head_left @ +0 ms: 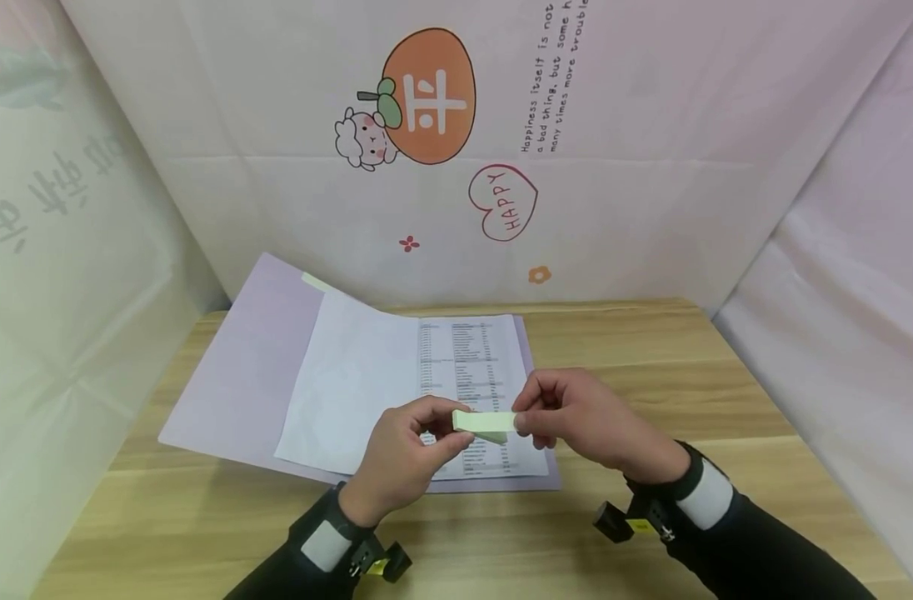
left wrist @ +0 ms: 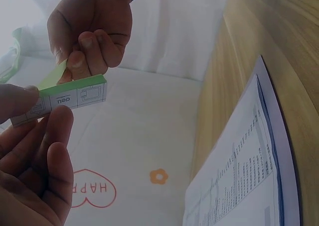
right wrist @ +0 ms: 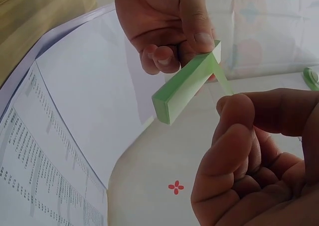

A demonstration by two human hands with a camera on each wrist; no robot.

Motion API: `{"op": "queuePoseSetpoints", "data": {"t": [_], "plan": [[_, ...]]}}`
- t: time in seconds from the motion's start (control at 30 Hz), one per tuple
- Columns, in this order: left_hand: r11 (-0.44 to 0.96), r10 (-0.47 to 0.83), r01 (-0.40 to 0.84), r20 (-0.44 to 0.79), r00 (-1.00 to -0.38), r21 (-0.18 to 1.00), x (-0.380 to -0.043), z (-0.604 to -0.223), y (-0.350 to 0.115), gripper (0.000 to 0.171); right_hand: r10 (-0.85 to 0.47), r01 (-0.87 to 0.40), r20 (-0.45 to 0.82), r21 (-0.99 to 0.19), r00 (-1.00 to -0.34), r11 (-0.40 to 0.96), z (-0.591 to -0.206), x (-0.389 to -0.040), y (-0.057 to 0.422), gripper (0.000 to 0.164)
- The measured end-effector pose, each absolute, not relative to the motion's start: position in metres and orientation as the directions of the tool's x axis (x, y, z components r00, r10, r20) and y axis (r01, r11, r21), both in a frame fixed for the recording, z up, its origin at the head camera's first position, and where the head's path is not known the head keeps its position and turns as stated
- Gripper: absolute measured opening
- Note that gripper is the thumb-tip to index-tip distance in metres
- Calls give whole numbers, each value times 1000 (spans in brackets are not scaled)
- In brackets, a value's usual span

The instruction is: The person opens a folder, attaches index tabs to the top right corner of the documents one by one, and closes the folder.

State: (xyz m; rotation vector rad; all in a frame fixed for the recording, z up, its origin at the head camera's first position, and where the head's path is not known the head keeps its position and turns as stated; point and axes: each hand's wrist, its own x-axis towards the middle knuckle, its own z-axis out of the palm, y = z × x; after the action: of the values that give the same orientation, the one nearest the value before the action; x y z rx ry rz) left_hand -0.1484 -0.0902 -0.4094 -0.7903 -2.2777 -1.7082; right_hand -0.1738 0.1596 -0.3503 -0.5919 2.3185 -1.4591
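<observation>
Over the open folder, my left hand pinches a narrow pad of light green sticky notes near one end, between thumb and fingers. The pad's underside, in the left wrist view, carries printed diagrams and "deli". My right hand holds the free end of the top sticky note between thumb and index finger. That note slants up off the pad, its other end still joined beside my left thumb, as the right wrist view shows. The remaining right fingers are curled in.
A lilac folder lies open on the wooden table. Inside are a blank white page, turned left, and a page of printed tables. A pale green strip sits at the top edge. A printed cloth hangs behind.
</observation>
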Motion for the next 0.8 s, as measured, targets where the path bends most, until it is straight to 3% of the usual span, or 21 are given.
{"op": "queuePoseSetpoints", "data": {"t": [0.8], "plan": [[187,305,459,393,-867,869,-147,-413,-90,17,-510,-146,-64,-921,-858,362,-349,-171,166,10]]}}
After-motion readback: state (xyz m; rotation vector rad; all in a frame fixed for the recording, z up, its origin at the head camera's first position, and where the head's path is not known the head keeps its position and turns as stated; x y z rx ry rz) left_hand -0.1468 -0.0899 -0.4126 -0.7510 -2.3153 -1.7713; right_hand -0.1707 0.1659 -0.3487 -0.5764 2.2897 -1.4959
